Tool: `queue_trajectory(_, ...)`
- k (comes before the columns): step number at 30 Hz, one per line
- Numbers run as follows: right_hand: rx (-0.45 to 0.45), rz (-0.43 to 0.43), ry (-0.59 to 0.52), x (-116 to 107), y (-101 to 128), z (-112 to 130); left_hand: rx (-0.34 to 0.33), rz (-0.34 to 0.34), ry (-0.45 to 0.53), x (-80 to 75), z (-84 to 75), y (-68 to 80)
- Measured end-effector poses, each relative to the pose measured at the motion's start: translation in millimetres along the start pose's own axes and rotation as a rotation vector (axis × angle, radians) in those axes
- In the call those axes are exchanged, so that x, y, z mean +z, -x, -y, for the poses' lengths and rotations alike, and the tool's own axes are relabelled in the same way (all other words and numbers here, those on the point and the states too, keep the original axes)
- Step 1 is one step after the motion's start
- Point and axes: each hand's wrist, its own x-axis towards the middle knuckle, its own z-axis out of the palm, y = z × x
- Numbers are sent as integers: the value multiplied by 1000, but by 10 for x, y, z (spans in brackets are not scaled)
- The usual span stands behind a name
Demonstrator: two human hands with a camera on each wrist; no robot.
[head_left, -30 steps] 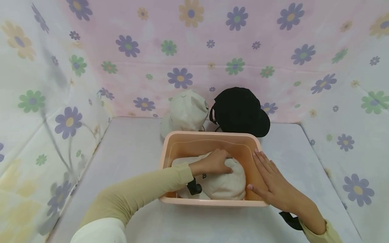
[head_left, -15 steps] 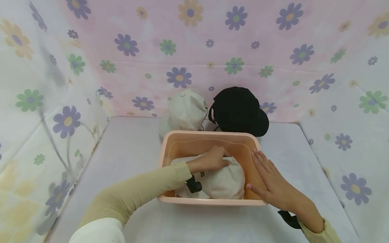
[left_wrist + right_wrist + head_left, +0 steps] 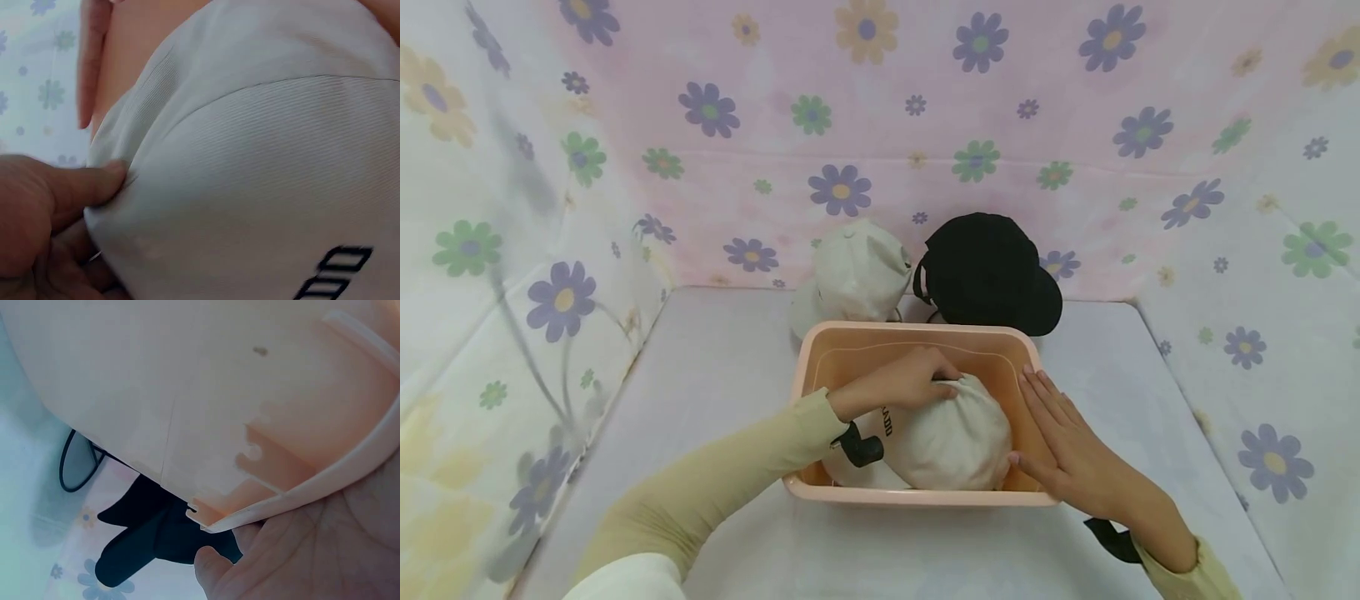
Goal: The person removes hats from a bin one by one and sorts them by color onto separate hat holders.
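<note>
Head view shows the cream cap (image 3: 951, 442) inside the peach tub (image 3: 880, 350), which sits mid-bench, and over the last second its crown has lifted and rolled toward 3 o'clock, so it now bulges higher against the tub's right wall than it did. My left hand (image 3: 913, 382) has drawn back toward 9 o'clock and pinches the crown's top edge, thumb pressed into the fabric in the left wrist view (image 3: 75, 187); I judge the cap is being pulled up rather than pressed down. My right hand (image 3: 1067, 450) has not moved, fingers flat along the tub's right rim. Beyond the tub at 12 o'clock, a second cream cap (image 3: 857, 271) and a black cap (image 3: 988, 271) lean at the flowered backdrop (image 3: 880, 125).
</note>
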Motion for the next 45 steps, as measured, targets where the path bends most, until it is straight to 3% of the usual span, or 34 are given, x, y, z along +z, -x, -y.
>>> queue_trajectory(3,8,3,-3,4,0,-1,88,63,-14,-46,31,46)
queue_trajectory(7,12,0,-7,2,2,-2,133,137,-74,-20,37,92)
queue_trajectory(10,10,-2,-14,-1,2,0,107,167,-124,47,14,89)
queue_trajectory(18,-1,-11,-4,13,1,-12,-15,129,-242,206,-41,19)
queue_trajectory(26,-13,-20,9,20,-9,-10,-2,120,-189,246,-35,5)
queue_trajectory(45,9,-10,-37,4,-14,0,40,58,-27,-9,-22,119)
